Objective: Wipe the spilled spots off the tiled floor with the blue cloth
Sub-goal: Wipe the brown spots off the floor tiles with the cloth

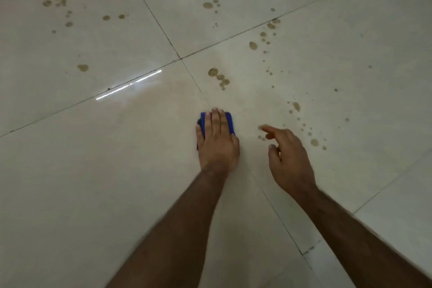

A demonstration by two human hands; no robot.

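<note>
Fingers (216,121) of left hand (218,141) flat on blue cloth (230,121), right hand (288,159) loose, empty, brown spots (218,78) on tiled floor (93,170)

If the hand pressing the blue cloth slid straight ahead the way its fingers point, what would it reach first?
Probably the cluster of brown spots just ahead; the left hand on the blue cloth points up the tiled floor, with only bare tile between.

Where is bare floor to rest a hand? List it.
Free: the spotless tile left of the blue cloth and left hand, below the light glare. Also the near floor between the forearms. Crowded: brown spots ahead and around the right hand.
</note>
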